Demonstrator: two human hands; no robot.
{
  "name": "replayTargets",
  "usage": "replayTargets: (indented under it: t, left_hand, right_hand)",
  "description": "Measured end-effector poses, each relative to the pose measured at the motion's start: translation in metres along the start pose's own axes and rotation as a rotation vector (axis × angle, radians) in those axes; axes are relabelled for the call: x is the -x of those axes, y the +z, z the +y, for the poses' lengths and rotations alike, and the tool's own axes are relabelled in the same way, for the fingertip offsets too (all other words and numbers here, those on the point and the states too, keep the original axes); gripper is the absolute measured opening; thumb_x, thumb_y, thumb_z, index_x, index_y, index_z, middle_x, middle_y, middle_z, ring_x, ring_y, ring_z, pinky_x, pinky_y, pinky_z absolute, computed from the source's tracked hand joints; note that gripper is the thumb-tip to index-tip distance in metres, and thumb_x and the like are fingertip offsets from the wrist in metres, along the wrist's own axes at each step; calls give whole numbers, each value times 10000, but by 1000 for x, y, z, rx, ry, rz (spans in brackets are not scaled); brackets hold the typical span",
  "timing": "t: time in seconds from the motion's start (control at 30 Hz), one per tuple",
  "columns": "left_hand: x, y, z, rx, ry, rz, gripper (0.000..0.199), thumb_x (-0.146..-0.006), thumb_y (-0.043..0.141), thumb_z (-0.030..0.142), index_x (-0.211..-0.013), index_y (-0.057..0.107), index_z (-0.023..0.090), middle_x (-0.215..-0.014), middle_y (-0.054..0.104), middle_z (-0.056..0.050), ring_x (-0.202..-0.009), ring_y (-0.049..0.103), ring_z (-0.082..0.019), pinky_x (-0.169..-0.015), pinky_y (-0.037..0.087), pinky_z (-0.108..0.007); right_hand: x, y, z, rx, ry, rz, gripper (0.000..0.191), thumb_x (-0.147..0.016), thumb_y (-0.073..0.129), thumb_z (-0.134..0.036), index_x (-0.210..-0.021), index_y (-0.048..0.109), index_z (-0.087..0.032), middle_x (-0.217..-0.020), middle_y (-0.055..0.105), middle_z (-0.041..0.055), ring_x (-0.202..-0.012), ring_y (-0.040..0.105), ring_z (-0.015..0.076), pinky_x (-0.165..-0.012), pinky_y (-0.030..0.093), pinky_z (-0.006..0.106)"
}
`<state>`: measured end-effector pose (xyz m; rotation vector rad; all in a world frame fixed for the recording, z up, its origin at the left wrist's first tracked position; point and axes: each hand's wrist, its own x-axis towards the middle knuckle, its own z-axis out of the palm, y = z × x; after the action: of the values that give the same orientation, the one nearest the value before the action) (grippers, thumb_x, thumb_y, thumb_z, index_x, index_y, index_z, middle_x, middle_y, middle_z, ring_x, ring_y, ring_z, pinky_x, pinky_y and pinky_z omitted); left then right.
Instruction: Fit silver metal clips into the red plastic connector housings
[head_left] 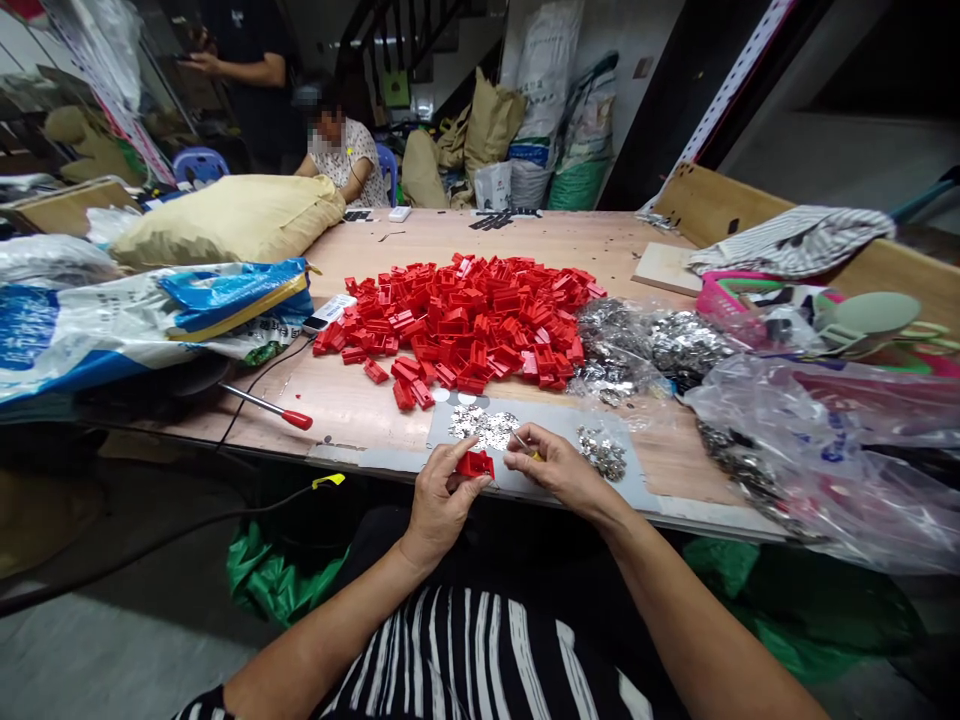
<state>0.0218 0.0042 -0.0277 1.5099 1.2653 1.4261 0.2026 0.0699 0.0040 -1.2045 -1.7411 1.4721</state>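
Observation:
Just above the table's front edge, my left hand [442,492] pinches a small red plastic housing [474,464] between thumb and fingers. My right hand [556,466] is close by on the right, its fingers closed on a slim tool [536,456] with a yellow part and a thin metal shaft; its exact kind is hard to make out. Both hands are over a grey mat [637,475]. Flat silvery metal pieces [484,426] lie in a patch beyond them, and a smaller pile of metal parts [602,453] sits right of my right hand.
A large heap of red housings [472,320] covers the table's middle. Plastic bags of metal parts [682,345] and a pink basket [727,295] stand right. At left are sacks [232,220] and a red-tipped lever [296,419]. A person [349,150] sits across the table; another stands behind.

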Motion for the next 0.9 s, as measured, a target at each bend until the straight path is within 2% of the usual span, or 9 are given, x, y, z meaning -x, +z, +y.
replayTargets:
  t: [0.13, 0.23, 0.33, 0.47, 0.63, 0.77, 0.9]
  left_hand:
    - [1, 0, 2, 15, 11, -15, 378, -811, 667, 253, -1182, 597, 232, -1092, 610, -70, -986, 609, -187, -792, 544, -291]
    - [2, 0, 4, 27, -7, -18, 342, -798, 680, 254, -1133, 619, 224, -1062, 617, -72, -965, 610, -190, -781, 541, -289]
    - [1, 0, 6, 47, -26, -35, 343, -794, 681, 263, -1132, 636, 224, -1043, 621, -69, -940, 610, -187, -766, 532, -281]
    - [-1, 0, 6, 174, -125, -56, 392, -786, 686, 280, -1169, 631, 218, -1075, 624, -70, -947, 612, -181, -814, 526, -293]
    - [-3, 2, 3, 336, -252, -47, 420, -745, 720, 268, -1153, 644, 208, -1051, 663, -46, -911, 617, -158, -858, 502, -291]
    - [-3, 3, 4, 459, -338, -35, 451, -721, 731, 258, -1159, 638, 203, -1033, 680, -37, -895, 620, -148, -857, 501, -292]
    - [-4, 3, 4, 543, -379, -21, 466, -718, 731, 256, -1168, 626, 197, -1007, 683, -35, -862, 625, -139, -825, 509, -282]
  right_hand:
    - [6, 13, -3, -29, 1, -17, 276, -764, 654, -423, -823, 504, -199, -738, 537, -40, -580, 424, 87, -523, 318, 214]
    - [7, 16, -3, 10, -14, 3, 258, -772, 649, -418, -809, 522, -197, -732, 553, -31, -641, 474, 111, -573, 367, 226]
    - [9, 16, -4, -8, 20, -2, 275, -765, 651, -437, -802, 525, -196, -677, 541, -41, -593, 461, 104, -538, 351, 223]
    - [11, 18, -6, -91, 87, -6, 342, -726, 682, -485, -796, 509, -197, -620, 507, -66, -489, 389, 73, -467, 285, 211]
    - [13, 20, -6, -146, 129, 27, 382, -705, 695, -517, -788, 499, -200, -600, 497, -75, -452, 356, 62, -445, 258, 209]
    - [15, 20, -8, -155, 116, 18, 390, -747, 652, -547, -796, 487, -197, -630, 546, -50, -466, 383, 68, -448, 270, 210]
    - [18, 18, -7, -103, 59, 16, 349, -812, 589, -534, -815, 484, -201, -709, 593, -21, -500, 430, 81, -480, 332, 224]
